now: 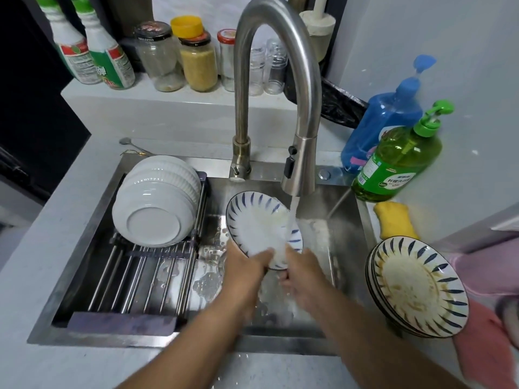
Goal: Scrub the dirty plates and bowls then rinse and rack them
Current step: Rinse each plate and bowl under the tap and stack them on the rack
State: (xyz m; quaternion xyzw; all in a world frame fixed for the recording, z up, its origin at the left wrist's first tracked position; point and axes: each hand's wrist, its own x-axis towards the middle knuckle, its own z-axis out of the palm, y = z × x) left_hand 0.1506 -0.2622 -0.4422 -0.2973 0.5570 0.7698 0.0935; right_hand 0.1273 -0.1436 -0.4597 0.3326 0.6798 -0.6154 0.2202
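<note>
Both forearms reaching in from the near edge of the sink, converging over the right half of the basin. Left hand gripping the near rim of a blue-striped plate, thumb laid across the face, remaining fingers curled out of sight behind it. Right hand on the same near rim just beside the left, fingers bent around the edge and blurred by the water, so their exact spread cannot be told. Plate tilted, face toward the camera, held above the basin floor directly under the faucet, with the stream of water striking its right side.

On the rack spanning the left half of the sink, a nested row of white bowls lying on their sides at its far end, bases toward the camera. On the worktop by the sink's right edge, a stack of dirty plates with brownish smears. Beyond them, a yellow sponge, then a green soap bottle and a blue soap bottle toward the far right corner.
</note>
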